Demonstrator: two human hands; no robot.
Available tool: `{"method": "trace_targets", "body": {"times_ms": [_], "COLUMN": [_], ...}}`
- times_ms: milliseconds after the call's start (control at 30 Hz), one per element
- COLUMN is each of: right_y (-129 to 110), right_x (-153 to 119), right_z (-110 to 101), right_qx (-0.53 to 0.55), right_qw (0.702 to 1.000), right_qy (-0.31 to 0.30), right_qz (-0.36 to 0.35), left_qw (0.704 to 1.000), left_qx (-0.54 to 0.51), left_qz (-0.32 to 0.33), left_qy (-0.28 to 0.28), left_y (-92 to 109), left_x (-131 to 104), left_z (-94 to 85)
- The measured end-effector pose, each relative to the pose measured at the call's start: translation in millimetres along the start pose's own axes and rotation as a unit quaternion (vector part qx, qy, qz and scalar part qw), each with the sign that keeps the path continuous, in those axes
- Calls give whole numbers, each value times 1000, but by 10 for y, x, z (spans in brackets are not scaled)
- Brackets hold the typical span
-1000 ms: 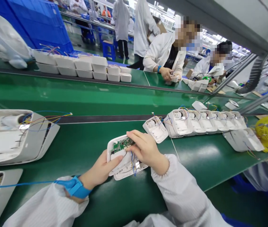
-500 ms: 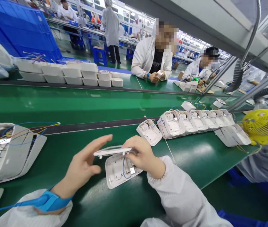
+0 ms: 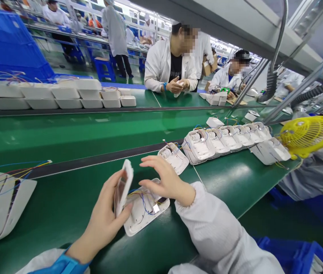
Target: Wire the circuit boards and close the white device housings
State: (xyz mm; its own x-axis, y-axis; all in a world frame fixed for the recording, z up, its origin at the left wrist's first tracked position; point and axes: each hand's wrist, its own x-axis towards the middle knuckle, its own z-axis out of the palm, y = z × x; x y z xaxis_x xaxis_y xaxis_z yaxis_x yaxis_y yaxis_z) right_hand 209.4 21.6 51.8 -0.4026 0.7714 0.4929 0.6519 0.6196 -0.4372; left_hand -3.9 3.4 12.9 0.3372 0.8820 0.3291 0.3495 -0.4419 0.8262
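Observation:
My left hand (image 3: 104,211) is closed on a white plastic cover (image 3: 125,186), tilted up nearly on edge between thumb and fingers. Under and to the right of it, a shallow white plastic housing (image 3: 135,225) lies on the green bench, with blue, yellow and dark wires and a small shiny square part inside. My right hand (image 3: 167,180) hovers over the housing's far right side, fingers apart and holding nothing. A blue band circles my left wrist.
A row of white housings with wires (image 3: 227,140) stands at the right, with a single housing (image 3: 175,158) before it. More housings (image 3: 2,207) stand at left. A yellow fan (image 3: 309,133) is at the right edge. Across the belt (image 3: 73,131), a person in white (image 3: 170,64) handles something white.
The white cover has passed from my right hand to my left and turned from lying flat to nearly upright. My right hand has opened. The view has shifted a little to the right.

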Motion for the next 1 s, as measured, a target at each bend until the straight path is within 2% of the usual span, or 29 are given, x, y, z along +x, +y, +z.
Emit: {"method": "trace_targets", "body": {"times_ms": [67, 133, 167, 300, 433, 567, 667, 767, 1000], "right_y": [34, 12, -20, -209, -326, -277, -221, -204, -193], "right_x": [-10, -25, -34, -74, -109, -104, -92, -89, -98], "right_z": [14, 37, 44, 22, 36, 132, 195, 225, 257], "right_qx": [-7, -57, -88, -180, -204, -172, -146, -123, -64], "right_qw": [996, 985, 979, 962, 949, 958, 971, 979, 988], "right_qy": [-74, -159, -181, -198, -233, -222, -189, -163, -138], "right_qz": [40, 38, 25, -56, -52, -53, -13, 22, 41], "left_qw": [999, 997, 995, 976, 962, 972, 969, 954, 931], "left_qx": [-43, -80, -99, -208, -263, -218, -229, -286, -361], "left_qz": [2, -7, -17, -58, -59, -74, -87, -81, -55], "left_qy": [6, -8, -18, -25, -36, -41, -40, -36, -25], "left_y": [-30, -62, -73, -96, -184, -341, -391, -360, -231], "left_x": [-58, -118, -141, -178, -223, -320, -367, -376, -313], "left_z": [8, 41, 64, 149, 165, 135, 131, 151, 202]}}
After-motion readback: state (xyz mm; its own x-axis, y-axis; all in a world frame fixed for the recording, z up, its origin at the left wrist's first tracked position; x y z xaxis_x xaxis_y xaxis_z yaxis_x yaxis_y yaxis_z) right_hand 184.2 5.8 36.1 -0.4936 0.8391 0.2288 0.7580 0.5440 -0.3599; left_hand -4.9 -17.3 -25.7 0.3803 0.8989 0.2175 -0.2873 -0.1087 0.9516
